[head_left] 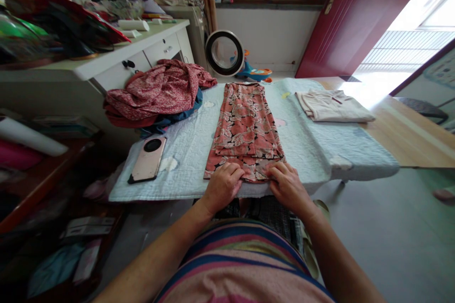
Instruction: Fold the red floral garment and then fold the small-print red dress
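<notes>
In the head view, the floral cloth (247,123) lies in the centre of the frame as a long folded strip on the pale quilted cover (188,165), its near edge just above the person's lap. The left hand (223,182) and the right hand (286,182) are both at that edge, below centre, a little apart from each other; the fingers of each are curled in and seem to pinch the hem, though the thumbs are too hidden to be sure how firmly. An upper layer ends short of the hem, leaving a band of single print by the hands. The step in hand looks like folding, at the near end; the next move would call for lifting both gripped points evenly, so the layers do not skew. A rumpled red cloth (156,92) lies upper left, a phone (147,165) left of centre, and a folded cream garment (336,106) towards the right.
</notes>
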`<state>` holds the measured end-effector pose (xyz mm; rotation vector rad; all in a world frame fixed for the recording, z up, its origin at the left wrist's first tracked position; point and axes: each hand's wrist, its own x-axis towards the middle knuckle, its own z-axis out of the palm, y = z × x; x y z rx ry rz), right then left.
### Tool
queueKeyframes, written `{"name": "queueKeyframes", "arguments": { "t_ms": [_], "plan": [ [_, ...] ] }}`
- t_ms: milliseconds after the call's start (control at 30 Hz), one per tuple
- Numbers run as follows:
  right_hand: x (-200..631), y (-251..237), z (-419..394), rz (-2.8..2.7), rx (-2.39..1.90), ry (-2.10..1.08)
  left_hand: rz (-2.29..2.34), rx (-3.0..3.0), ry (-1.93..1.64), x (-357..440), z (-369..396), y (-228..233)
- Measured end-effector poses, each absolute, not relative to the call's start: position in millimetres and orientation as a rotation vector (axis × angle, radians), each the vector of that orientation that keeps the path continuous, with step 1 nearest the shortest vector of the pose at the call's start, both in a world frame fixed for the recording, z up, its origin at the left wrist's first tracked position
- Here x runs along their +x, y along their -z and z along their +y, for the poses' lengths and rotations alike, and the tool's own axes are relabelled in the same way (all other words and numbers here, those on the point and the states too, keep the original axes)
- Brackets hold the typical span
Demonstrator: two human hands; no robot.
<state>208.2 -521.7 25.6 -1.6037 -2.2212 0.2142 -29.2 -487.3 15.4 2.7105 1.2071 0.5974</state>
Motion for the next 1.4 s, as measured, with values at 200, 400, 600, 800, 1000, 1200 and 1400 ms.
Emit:
{"name": "queueKeyframes", "arguments": {
  "t_ms": [200, 400, 600, 800, 1000, 1200, 1400],
  "plan": [
    [215, -19, -524, -2.169, -1.552, -0.158, 1.199, 2.712, -0.624, -33, -487, -10],
    [229, -13, -522, -2.076, -1.598, -0.073, 1.182, 2.736, -0.627, -32, -486, -9],
    [237, -7, -523, -2.022, -1.537, -0.116, 1.179, 2.725, -0.659, -32, -486, -8],
    [242, 2, -526, -1.915, -1.524, -0.123, 1.179, 2.722, -0.673, -32, -487, -9],
    [242, -1, -526, -1.955, -1.466, -0.137, 1.240, 2.701, -0.682, -29, -490, -10],
    [239, -18, -522, -1.956, -1.364, -0.226, 1.241, 2.731, -0.733, -28, -490, -11],
    [245, -26, -517, -1.946, -1.365, -0.332, 1.229, 2.864, -0.816, -28, -486, -16]
  ]
}}
